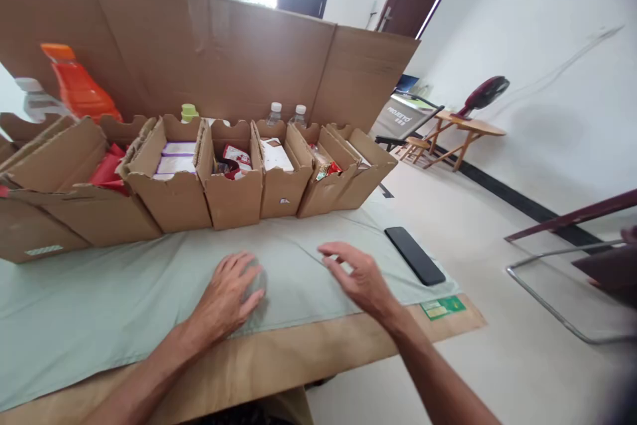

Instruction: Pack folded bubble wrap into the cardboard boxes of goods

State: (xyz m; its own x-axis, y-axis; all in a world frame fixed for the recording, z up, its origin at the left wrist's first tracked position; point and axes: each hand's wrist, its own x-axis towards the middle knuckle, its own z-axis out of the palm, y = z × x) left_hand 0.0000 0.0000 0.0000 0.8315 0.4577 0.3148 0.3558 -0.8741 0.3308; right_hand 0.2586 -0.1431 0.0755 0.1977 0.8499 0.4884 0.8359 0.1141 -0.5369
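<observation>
My left hand [229,292] rests over the pale green cloth [124,292], fingers spread, with nothing in it. To its right, my right hand [361,279] hovers above the same cloth, its thumb and fingers apart and holding nothing. A black phone [414,255] lies to the right of that hand. Beyond both hands stands a row of open cardboard boxes. One box [233,203] holds red and white packets [237,157], and the box [172,206] left of it holds white and purple packs [178,164]. Another box [279,194] has a white item [275,154] inside.
A tall cardboard panel [259,47] rises behind the boxes. An orange bottle [82,87] and clear bottles with white caps [275,115] stand there. A green card [442,307] lies at the wooden table's [279,355] right corner. A metal-framed chair [542,305] is at right.
</observation>
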